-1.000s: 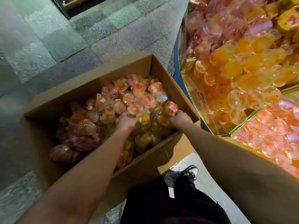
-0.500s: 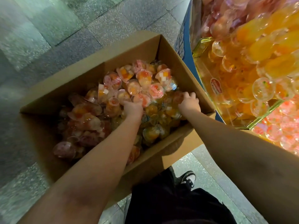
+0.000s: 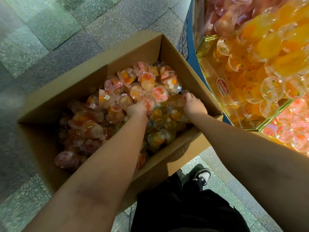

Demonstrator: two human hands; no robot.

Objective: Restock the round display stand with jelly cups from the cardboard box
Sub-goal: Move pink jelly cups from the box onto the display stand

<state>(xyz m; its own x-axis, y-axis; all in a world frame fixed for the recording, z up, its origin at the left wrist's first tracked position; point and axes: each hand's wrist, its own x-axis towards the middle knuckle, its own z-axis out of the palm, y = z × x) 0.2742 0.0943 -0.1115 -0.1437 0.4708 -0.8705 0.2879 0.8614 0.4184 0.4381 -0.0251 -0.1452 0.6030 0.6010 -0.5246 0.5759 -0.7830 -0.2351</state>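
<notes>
Trousers: black trousers (image 3: 184, 206) fill the bottom edge of the view, nearest the camera.
Shoe: a black shoe with a white toe (image 3: 201, 175) stands on the speckled tiled floor (image 3: 41, 30), just beside the box's near wall.
Cardboard box: the open cardboard box (image 3: 175, 52) sits on the floor, its right side close against the stand's base.
Jelly cups: clear jelly cups (image 3: 117, 84) with pink, orange and white fruit pieces lie heaped inside the box, piled higher toward the far right corner.
Left hand: the left hand (image 3: 136, 108) is pushed into the middle of the heap, fingers curled down among the cups; whether they hold one cannot be told.
Right hand: the right hand (image 3: 194, 104) lies at the heap's right side near the box wall, fingers bent around a cup at its fingertips.
Display stand: the round display stand (image 3: 185, 41), blue-sided with gold-edged dividers, rises on the right.
Stand contents: orange cups (image 3: 270, 87) fill one section and pink cups (image 3: 284, 131) the section nearer the camera.
</notes>
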